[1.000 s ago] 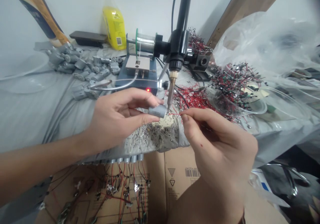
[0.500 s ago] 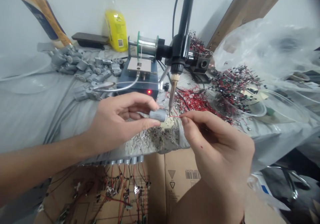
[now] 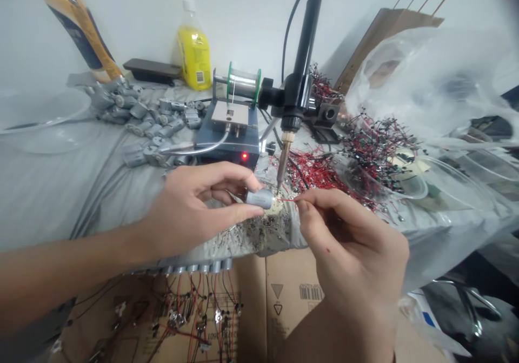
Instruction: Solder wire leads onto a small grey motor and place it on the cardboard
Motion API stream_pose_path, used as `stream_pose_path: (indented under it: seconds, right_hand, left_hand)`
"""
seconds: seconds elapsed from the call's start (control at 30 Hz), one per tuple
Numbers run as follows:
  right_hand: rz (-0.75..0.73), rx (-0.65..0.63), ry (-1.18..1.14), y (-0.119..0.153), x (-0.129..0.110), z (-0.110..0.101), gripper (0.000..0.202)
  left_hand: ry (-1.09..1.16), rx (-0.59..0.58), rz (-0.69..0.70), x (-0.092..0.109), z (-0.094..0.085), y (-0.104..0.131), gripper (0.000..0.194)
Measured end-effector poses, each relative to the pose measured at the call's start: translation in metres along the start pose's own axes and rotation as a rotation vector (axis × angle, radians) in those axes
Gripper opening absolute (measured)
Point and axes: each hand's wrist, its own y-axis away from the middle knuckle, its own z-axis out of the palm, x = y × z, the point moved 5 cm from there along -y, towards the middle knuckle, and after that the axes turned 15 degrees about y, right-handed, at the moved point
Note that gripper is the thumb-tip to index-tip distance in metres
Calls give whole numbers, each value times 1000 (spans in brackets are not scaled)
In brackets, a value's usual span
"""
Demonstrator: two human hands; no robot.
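A small grey cylinder is pinched on its side between the thumb and fingers of my left hand. From its right end a thin red wire runs to my right hand, whose thumb and forefinger grip the wire's other end. Just above the joint between cylinder and wire is the tip of a soldering iron, pointing down from a black stand arm. Whether the tip touches the wire is too small to tell.
Behind my left hand stands a blue solder feeder with a solder spool. Grey cylinders lie at the left, red wires at the right. Wired cylinders line the front edge above a cardboard box.
The whole view has shifted, so most things appear slightly lower. Both hands still hold the cylinder and wire, which now sit a little farther below the iron's tip.
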Motion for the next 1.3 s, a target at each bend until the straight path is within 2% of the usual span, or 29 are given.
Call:
stream_pose_path:
  seconds: [0.13,0.3,0.5,0.9,1.03,1.17,1.3]
  right_hand:
    - [-24,-17,-6,0,-1,2,18]
    - [-6,-17,-22,0,1,1,18]
    - [-41,-67,-30,-1,-1,2,17]
    - [-11,-32,-33,0,2,2,17]
    - [8,-63,-54,-2,1,3,16]
    - [-12,-164,-53,-2,0,0,18]
    - [-20,-133,69,1,11,-22,15]
  left_hand:
    - [8,20,-18,-3,-2,-1,22]
    - [1,-26,-33,-5,-1,0,20]
    - [23,-17,-70,-6,-1,1,19]
    - [132,-28,-92,-11,-1,-2,19]
    - [115,-50,-68,-10,-1,-2,18]
    - [73,-104,-18,-9,0,-3,11]
    - [57,-91,93,-14,2,-6,9]
